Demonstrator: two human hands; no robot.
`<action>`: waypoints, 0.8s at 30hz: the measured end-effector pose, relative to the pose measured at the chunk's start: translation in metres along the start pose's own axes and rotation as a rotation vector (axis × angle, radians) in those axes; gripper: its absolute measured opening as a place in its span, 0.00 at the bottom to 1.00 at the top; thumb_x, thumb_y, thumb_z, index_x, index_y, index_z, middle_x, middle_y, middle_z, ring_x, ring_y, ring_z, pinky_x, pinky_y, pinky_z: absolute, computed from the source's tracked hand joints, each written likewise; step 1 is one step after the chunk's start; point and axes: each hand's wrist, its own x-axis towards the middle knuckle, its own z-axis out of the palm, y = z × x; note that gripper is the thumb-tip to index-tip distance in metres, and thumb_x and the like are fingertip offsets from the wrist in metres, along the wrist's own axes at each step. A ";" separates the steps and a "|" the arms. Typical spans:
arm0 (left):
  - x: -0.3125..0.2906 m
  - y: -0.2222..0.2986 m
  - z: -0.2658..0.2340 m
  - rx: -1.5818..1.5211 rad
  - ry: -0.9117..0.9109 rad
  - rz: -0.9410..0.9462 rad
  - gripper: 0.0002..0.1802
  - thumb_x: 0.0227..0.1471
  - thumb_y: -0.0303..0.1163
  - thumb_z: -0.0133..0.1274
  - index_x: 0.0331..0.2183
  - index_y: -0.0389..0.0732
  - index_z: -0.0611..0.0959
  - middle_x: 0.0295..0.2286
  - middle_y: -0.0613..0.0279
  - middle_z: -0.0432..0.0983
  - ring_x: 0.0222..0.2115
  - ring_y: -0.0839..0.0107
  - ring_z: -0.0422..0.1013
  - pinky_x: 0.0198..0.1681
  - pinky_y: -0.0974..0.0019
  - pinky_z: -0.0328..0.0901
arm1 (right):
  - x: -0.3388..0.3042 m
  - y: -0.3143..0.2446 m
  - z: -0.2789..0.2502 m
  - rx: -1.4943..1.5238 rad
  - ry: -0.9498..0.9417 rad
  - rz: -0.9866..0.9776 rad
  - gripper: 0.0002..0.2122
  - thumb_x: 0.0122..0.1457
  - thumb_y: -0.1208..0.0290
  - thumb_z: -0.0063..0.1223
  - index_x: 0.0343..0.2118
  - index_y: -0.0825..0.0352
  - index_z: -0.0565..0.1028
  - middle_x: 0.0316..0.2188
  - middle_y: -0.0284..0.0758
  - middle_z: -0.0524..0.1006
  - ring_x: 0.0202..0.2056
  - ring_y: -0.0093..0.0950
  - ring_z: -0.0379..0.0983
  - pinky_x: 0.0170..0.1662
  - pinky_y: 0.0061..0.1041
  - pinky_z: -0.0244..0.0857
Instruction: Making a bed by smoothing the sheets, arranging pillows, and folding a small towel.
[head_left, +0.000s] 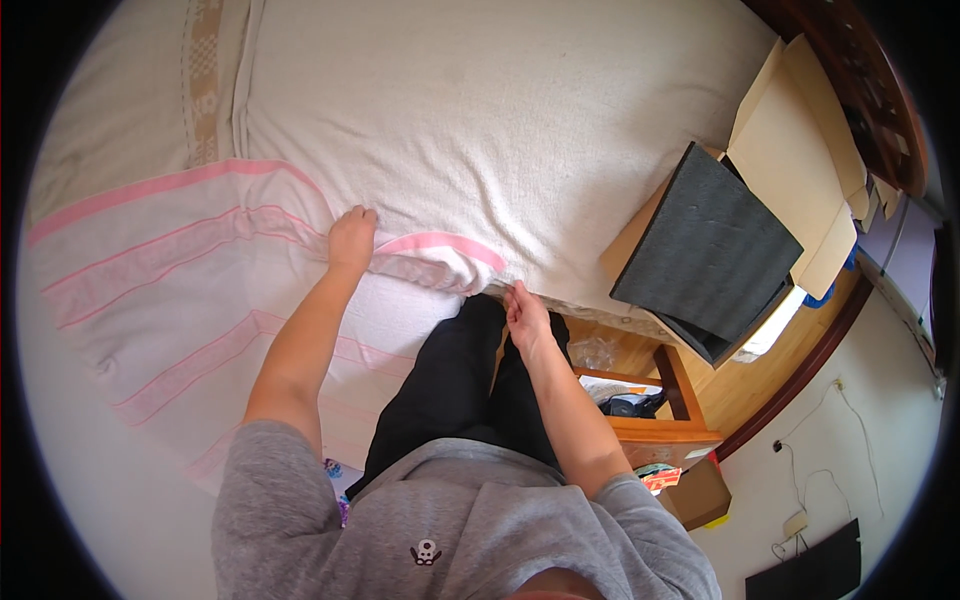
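Observation:
A white towel blanket [190, 240] with pink stripes and a pink border spreads over the left side of the bed and hangs down its near side. My left hand [352, 238] is closed on its bordered edge, and the cloth bunches into a fold between my two hands. At the bed's front edge, my right hand [527, 315] pinches the blanket's right corner between thumb and fingers. Beneath lies a cream bed cover [480, 120], wrinkled around both hands. My legs in black trousers [435, 370] are against the bedside.
An open cardboard box [790, 130] with dark foam sheets [705, 245] sits on the bed's right side. Below it stands a wooden stool [680, 400] with items inside its frame. Another small box [700, 495] is by the wall, where loose cables [795, 470] hang.

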 end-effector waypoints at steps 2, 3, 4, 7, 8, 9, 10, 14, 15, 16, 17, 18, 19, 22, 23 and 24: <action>0.001 -0.005 0.000 -0.019 0.024 0.035 0.03 0.36 0.26 0.44 0.20 0.40 0.72 0.21 0.59 0.66 0.24 0.62 0.66 0.26 0.63 0.62 | 0.001 0.003 0.014 -0.070 0.047 0.016 0.06 0.48 0.68 0.51 0.25 0.62 0.66 0.22 0.26 0.70 0.22 0.14 0.65 0.18 0.09 0.53; 0.001 -0.009 0.000 0.015 -0.001 0.062 0.02 0.36 0.27 0.45 0.18 0.40 0.73 0.19 0.59 0.66 0.23 0.61 0.66 0.25 0.63 0.62 | -0.001 0.004 0.018 -0.141 0.094 0.027 0.07 0.48 0.67 0.51 0.24 0.62 0.67 0.22 0.26 0.71 0.20 0.13 0.65 0.16 0.10 0.51; 0.002 -0.010 0.001 0.046 -0.026 0.094 0.03 0.35 0.27 0.46 0.16 0.40 0.73 0.18 0.58 0.66 0.23 0.61 0.66 0.25 0.63 0.62 | 0.003 0.008 0.013 -0.139 0.096 0.027 0.07 0.48 0.67 0.51 0.24 0.62 0.67 0.22 0.26 0.71 0.20 0.13 0.65 0.16 0.10 0.51; 0.005 -0.004 -0.005 0.125 -0.165 0.108 0.05 0.35 0.29 0.45 0.14 0.40 0.73 0.18 0.58 0.68 0.27 0.64 0.66 0.29 0.63 0.61 | 0.010 0.020 0.001 -0.288 0.230 -0.097 0.07 0.47 0.67 0.52 0.22 0.62 0.68 0.22 0.25 0.72 0.18 0.13 0.63 0.16 0.10 0.45; 0.006 -0.004 -0.010 0.129 -0.166 0.106 0.05 0.35 0.29 0.45 0.14 0.40 0.73 0.18 0.58 0.68 0.27 0.64 0.66 0.29 0.63 0.61 | 0.005 0.018 0.004 -0.289 0.226 -0.094 0.07 0.47 0.67 0.52 0.22 0.62 0.68 0.22 0.25 0.72 0.18 0.13 0.63 0.16 0.10 0.45; 0.007 -0.005 -0.015 0.054 -0.150 0.131 0.06 0.35 0.31 0.47 0.15 0.41 0.75 0.19 0.59 0.69 0.28 0.64 0.66 0.32 0.63 0.59 | 0.001 0.014 0.005 -0.261 0.214 -0.021 0.06 0.48 0.67 0.51 0.22 0.61 0.68 0.21 0.25 0.71 0.18 0.13 0.63 0.17 0.10 0.46; 0.008 -0.002 -0.025 -0.023 -0.134 0.157 0.07 0.35 0.34 0.48 0.17 0.41 0.76 0.20 0.59 0.70 0.30 0.65 0.65 0.34 0.64 0.58 | -0.007 0.009 0.007 -0.234 0.204 0.051 0.05 0.48 0.68 0.51 0.23 0.61 0.69 0.20 0.25 0.71 0.19 0.13 0.63 0.17 0.10 0.47; 0.000 0.011 -0.041 -0.219 -0.198 0.229 0.10 0.34 0.38 0.52 0.19 0.42 0.77 0.22 0.61 0.70 0.32 0.66 0.65 0.39 0.63 0.55 | -0.030 0.015 0.007 -0.905 0.036 -0.553 0.05 0.46 0.72 0.49 0.25 0.66 0.70 0.17 0.25 0.70 0.20 0.18 0.66 0.24 0.17 0.58; -0.002 0.010 -0.042 -0.224 -0.193 0.297 0.11 0.33 0.39 0.53 0.20 0.43 0.78 0.23 0.62 0.70 0.33 0.66 0.64 0.39 0.63 0.54 | -0.036 0.014 0.010 -1.052 -0.014 -0.688 0.07 0.44 0.73 0.50 0.28 0.66 0.69 0.22 0.29 0.71 0.26 0.25 0.67 0.29 0.21 0.60; -0.004 0.007 -0.044 -0.226 -0.183 0.363 0.12 0.33 0.40 0.54 0.22 0.43 0.78 0.24 0.62 0.71 0.34 0.67 0.64 0.40 0.63 0.54 | -0.050 0.007 0.027 -1.056 -0.025 -0.689 0.07 0.44 0.73 0.50 0.28 0.66 0.69 0.22 0.29 0.71 0.26 0.25 0.67 0.29 0.21 0.60; -0.005 0.003 -0.041 -0.221 -0.180 0.355 0.12 0.33 0.40 0.54 0.22 0.43 0.78 0.24 0.62 0.71 0.34 0.67 0.64 0.40 0.63 0.54 | -0.059 -0.001 0.043 -1.207 -0.041 -1.028 0.10 0.43 0.75 0.51 0.31 0.66 0.68 0.26 0.31 0.70 0.31 0.27 0.66 0.33 0.24 0.59; -0.007 -0.002 -0.036 -0.180 -0.156 0.349 0.11 0.33 0.39 0.54 0.22 0.43 0.78 0.24 0.63 0.70 0.34 0.67 0.64 0.40 0.63 0.54 | -0.061 -0.005 0.055 -1.340 -0.059 -1.376 0.13 0.41 0.77 0.51 0.33 0.65 0.67 0.29 0.33 0.70 0.35 0.30 0.65 0.38 0.26 0.58; -0.004 -0.001 -0.034 -0.146 -0.130 0.352 0.11 0.32 0.38 0.54 0.22 0.43 0.78 0.25 0.63 0.70 0.34 0.67 0.64 0.39 0.63 0.54 | -0.058 -0.011 0.063 -1.342 -0.058 -1.380 0.13 0.41 0.77 0.51 0.33 0.65 0.67 0.29 0.33 0.70 0.35 0.30 0.65 0.38 0.26 0.58; 0.002 -0.002 -0.033 -0.145 -0.301 0.355 0.10 0.33 0.35 0.53 0.24 0.44 0.78 0.24 0.63 0.70 0.33 0.66 0.64 0.38 0.62 0.56 | -0.047 -0.021 0.080 -1.570 -0.164 -1.431 0.17 0.38 0.75 0.52 0.36 0.63 0.67 0.31 0.37 0.69 0.37 0.35 0.62 0.39 0.30 0.56; 0.003 -0.002 -0.032 -0.145 -0.301 0.350 0.10 0.33 0.35 0.53 0.24 0.44 0.78 0.24 0.63 0.70 0.33 0.66 0.64 0.38 0.62 0.56 | -0.045 -0.020 0.085 -1.686 -0.132 -1.362 0.14 0.40 0.73 0.50 0.34 0.63 0.67 0.30 0.37 0.68 0.36 0.34 0.62 0.39 0.30 0.56; 0.004 -0.002 -0.032 -0.188 -0.289 0.358 0.08 0.34 0.34 0.52 0.24 0.45 0.78 0.24 0.64 0.69 0.32 0.66 0.64 0.36 0.63 0.56 | -0.044 -0.020 0.088 -1.800 -0.097 -1.290 0.12 0.41 0.72 0.49 0.32 0.63 0.67 0.28 0.37 0.68 0.34 0.33 0.62 0.39 0.30 0.55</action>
